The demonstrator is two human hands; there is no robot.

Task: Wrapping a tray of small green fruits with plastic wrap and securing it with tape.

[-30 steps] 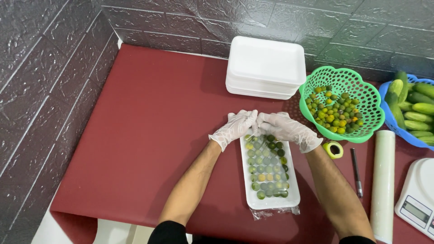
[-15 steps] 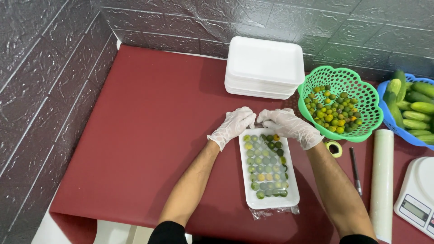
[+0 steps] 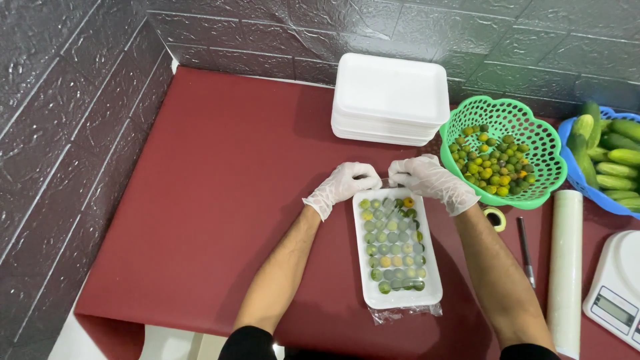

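Hands (image 3: 387, 183) have lifted off the tray (image 3: 397, 250).

Bright, even overhead light; sharp, soft shadows.

The blue basket (image 3: 579, 175) of cucumbers and the white scale (image 3: 617, 288) are cut off at the right edge.

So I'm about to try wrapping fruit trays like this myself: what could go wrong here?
The thin clear plastic film pinched between both gloved hands, left and right, might tear or bunch up. Pulling could tip the white foam tray, spilling the small green and yellow fruits. The film's loose near end may come untucked.
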